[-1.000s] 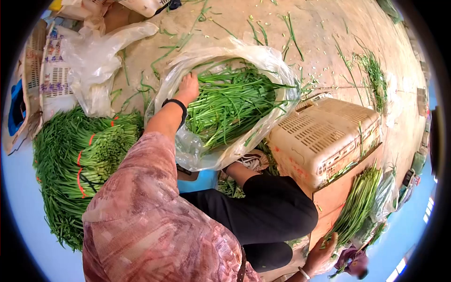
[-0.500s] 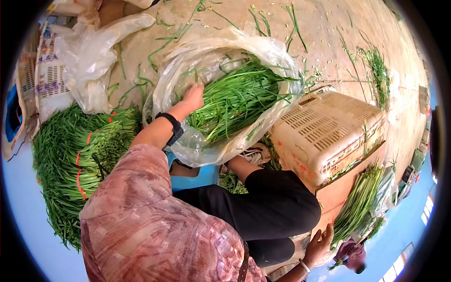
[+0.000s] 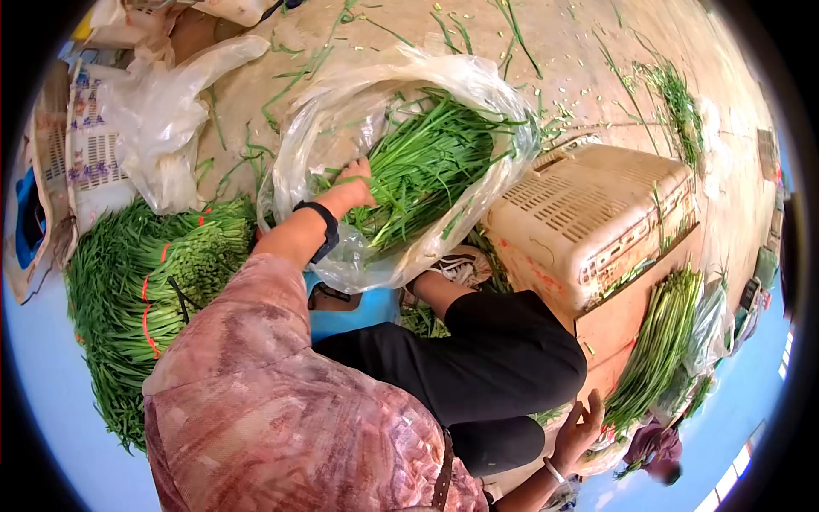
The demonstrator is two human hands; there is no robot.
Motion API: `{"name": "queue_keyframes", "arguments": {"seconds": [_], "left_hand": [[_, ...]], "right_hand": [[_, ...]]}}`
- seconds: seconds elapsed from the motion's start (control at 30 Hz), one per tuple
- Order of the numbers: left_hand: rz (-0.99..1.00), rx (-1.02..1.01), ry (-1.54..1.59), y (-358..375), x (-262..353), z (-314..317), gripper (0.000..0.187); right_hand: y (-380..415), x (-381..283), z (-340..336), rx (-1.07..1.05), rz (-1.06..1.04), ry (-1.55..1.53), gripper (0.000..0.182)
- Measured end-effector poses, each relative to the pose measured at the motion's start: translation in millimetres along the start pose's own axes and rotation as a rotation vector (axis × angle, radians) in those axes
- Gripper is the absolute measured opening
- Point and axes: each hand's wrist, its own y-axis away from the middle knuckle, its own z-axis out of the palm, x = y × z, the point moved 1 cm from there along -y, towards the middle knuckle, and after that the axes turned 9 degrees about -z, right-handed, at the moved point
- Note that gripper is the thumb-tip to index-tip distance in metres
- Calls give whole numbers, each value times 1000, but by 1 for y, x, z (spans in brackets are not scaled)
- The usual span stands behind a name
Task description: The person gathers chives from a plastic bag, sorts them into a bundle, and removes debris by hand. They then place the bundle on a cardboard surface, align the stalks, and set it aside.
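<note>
Long green leafy stalks (image 3: 435,162) lie in a clear plastic bag (image 3: 294,128) whose mouth is spread wide. My left hand (image 3: 355,182), with a black watch on its wrist, is inside the bag at the left end of the stalks, its fingers pressed together around some leaves. At the lower right, my right hand (image 3: 578,433) is open with fingers apart and holds nothing. It is near the lower end of a pile of stalks (image 3: 655,350) lying beside a brown board (image 3: 610,346).
An upturned beige crate (image 3: 589,192) stands right of the bag. Bundled greens (image 3: 128,290) with red ties are on the left, below an empty plastic bag (image 3: 158,119). A blue stool (image 3: 367,311) is below the open bag. Another person (image 3: 655,448) is at the lower right.
My left hand has moved slightly down against the stalks, which have shifted left within the bag. My right hand has risen a little, fingers still apart. The view has shifted slightly.
</note>
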Motion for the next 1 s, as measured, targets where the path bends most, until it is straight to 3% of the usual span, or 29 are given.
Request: {"name": "queue_keyframes", "arguments": {"seconds": [0.03,0.07,0.13,0.17,0.2,0.3,0.43,0.53,0.67,0.73,0.8,0.87,1.0], "left_hand": [[42,126,14,3,-2,2,92],[43,124,8,2,-4,-5,92],[300,-56,-128,-13,-6,-26,82],[337,-65,-154,-17,-4,-36,72],[338,-60,-159,-12,1,-50,72],[274,-406,-2,5,15,-83,65],[110,-391,153,12,15,-82,61],[117,-347,169,-21,8,-57,58],[174,-335,-118,5,36,-94,54],[142,-359,-41,-4,37,-93,50],[75,-549,173,-31,34,-82,47],[-34,-808,495,6,40,-92,44],[17,-724,506,-5,38,-71,40]], "right_hand": [[1,7,0,12,-15,5,34],[2,11,0,22,-32,10,32],[1,10,-2,27,-19,-3,31],[0,9,-2,36,-16,-13,31],[-1,7,-3,47,-12,-24,31],[-2,3,-1,70,-30,-78,31],[0,0,-2,77,-38,-140,33],[0,-6,-8,64,-56,-123,34],[-9,-31,-21,92,-47,-128,33],[-18,-66,-29,136,-148,-209,31],[-29,-110,-28,175,-292,-309,33],[-43,-160,-23,91,-378,-354,32],[-92,-234,39,-79,-819,-379,39]]}}
